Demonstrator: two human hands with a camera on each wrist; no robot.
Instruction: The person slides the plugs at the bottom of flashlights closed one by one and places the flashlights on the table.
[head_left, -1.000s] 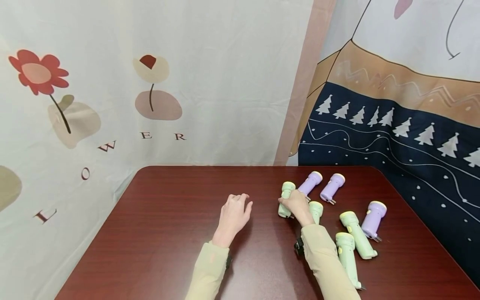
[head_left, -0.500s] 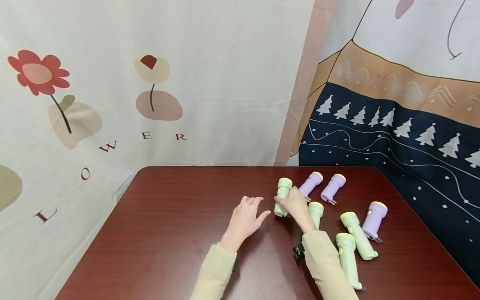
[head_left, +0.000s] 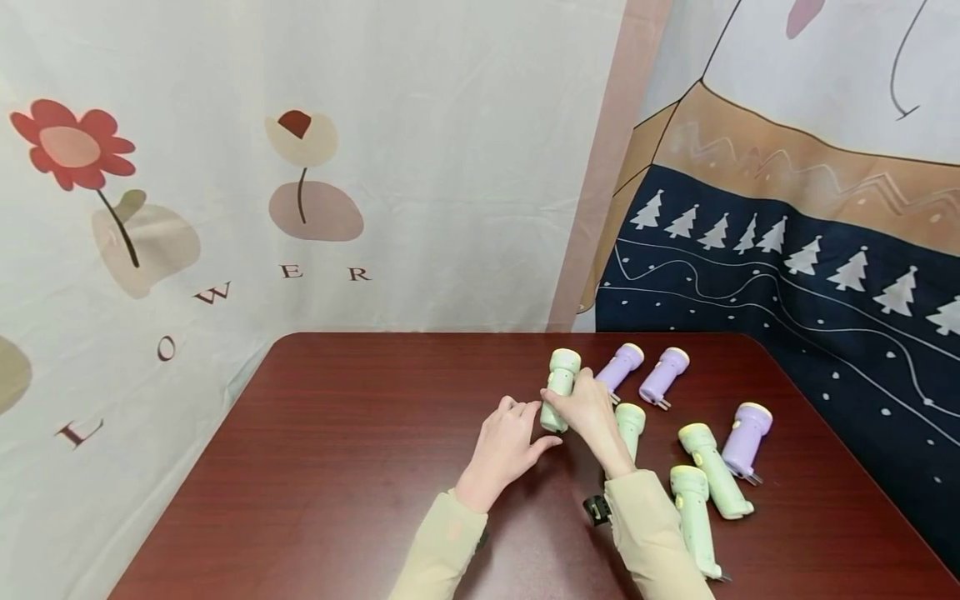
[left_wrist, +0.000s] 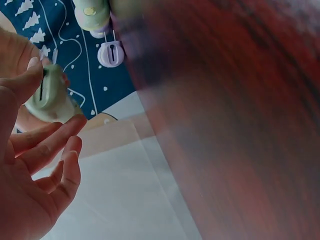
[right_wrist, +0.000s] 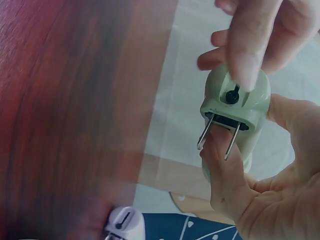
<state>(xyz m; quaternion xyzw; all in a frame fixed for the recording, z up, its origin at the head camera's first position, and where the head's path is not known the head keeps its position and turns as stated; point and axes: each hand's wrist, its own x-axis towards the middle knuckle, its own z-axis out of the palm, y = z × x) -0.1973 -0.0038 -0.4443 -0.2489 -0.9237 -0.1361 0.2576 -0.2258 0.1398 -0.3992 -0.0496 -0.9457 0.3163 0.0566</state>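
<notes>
A pale green plug-in flashlight (head_left: 564,364) is gripped by my right hand (head_left: 595,417) above the table, its lamp end pointing away. In the right wrist view, two metal prongs (right_wrist: 232,142) stick out of its tail, beside a black slot. My left hand (head_left: 501,450) is at the tail end, with fingers fairly straight. Its thumb (right_wrist: 245,60) lies over the tail by the slot in that view; whether it touches cannot be told. The left wrist view has the flashlight (left_wrist: 52,100) between the left thumb and fingers.
Several more flashlights lie on the right of the brown table (head_left: 360,467): purple ones at the back (head_left: 621,367) and right (head_left: 747,433), and green ones (head_left: 630,425) nearer. One green flashlight (head_left: 693,508) lies beside the right sleeve. Printed curtains (head_left: 450,167) hang behind the table.
My right hand has lifted the green flashlight and brought it slightly left. The left hand has moved right, from apart to the flashlight's tail. The other flashlights have stayed in place.
</notes>
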